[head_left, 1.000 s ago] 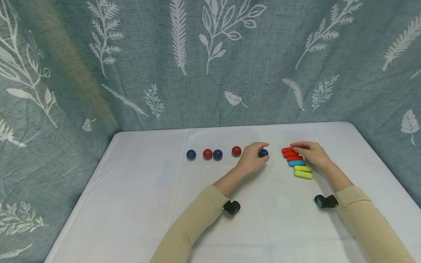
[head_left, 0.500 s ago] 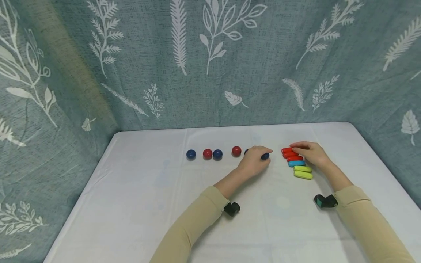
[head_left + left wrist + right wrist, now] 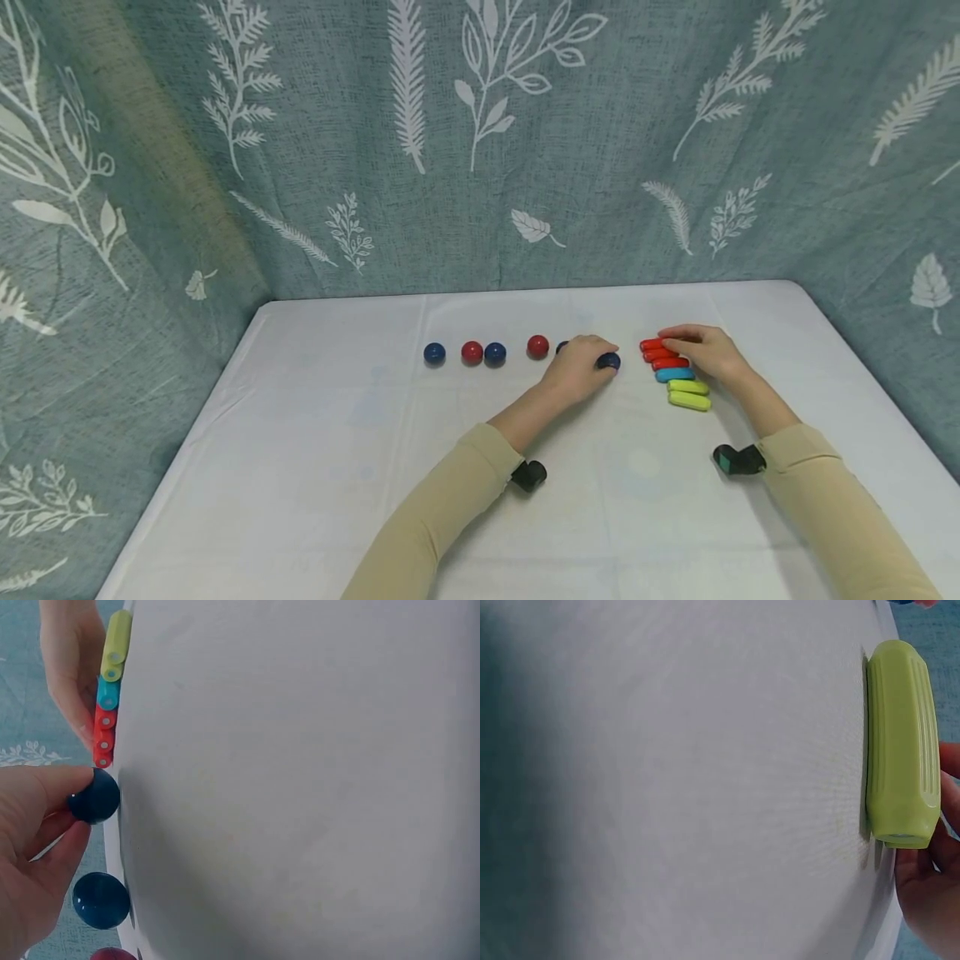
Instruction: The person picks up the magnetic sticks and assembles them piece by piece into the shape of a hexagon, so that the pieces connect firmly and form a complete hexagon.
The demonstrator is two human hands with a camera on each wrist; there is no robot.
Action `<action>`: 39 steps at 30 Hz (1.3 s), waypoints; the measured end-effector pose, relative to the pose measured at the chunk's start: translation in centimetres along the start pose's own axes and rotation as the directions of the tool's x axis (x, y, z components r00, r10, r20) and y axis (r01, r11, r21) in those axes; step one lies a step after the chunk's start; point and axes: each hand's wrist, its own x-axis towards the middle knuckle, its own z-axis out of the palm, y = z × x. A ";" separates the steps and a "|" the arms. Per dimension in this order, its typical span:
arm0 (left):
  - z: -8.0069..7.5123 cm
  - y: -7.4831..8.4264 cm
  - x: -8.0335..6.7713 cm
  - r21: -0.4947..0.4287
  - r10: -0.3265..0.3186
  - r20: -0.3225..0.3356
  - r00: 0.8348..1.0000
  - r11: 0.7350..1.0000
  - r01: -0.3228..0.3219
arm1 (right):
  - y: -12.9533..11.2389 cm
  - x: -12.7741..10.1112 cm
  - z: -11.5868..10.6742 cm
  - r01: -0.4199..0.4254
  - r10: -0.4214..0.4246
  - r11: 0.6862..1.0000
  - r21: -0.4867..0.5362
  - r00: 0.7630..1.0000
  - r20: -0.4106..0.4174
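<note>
White bench [image 3: 315, 467] first: wide bare cloth on the near side of both hands, leaf-print curtain [image 3: 480, 150] close behind the far edge, so the free room lies toward the body, not beyond the fingertips; stack of capsule pieces [image 3: 672, 374], red, blue, green, lies under and just left of the right hand [image 3: 705, 352], whose fingers lie loosely curved over the red ones, touching, grip unclear; left hand [image 3: 581, 371] pinches a dark blue ball [image 3: 94, 798] between thumb and fingertips, at the bench surface; second blue ball [image 3: 101, 900] sits just behind those fingers, red ball [image 3: 537, 346] beyond it; risk, my read: round ball slips the pinch and rolls into the capsules, or knuckles nudge the hidden ball.
</note>
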 end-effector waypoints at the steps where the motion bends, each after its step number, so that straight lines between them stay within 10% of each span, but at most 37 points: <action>1: 0.0 0.0 -0.1 0.000 -0.001 0.004 1.000 1.000 0.001 | 0.0 0.0 0.0 0.003 -0.003 1.000 0.001 1.000 0.001; 22: 0.3 -1.3 -3.1 -0.366 -0.055 0.039 0.998 0.928 0.066 | -1.8 0.6 0.4 0.067 -0.059 0.990 -0.121 0.996 0.067; 39: -0.9 -3.1 -8.0 -0.456 -0.132 0.051 0.990 0.879 0.141 | -3.3 0.7 2.2 0.180 -0.168 0.949 -0.258 0.983 0.069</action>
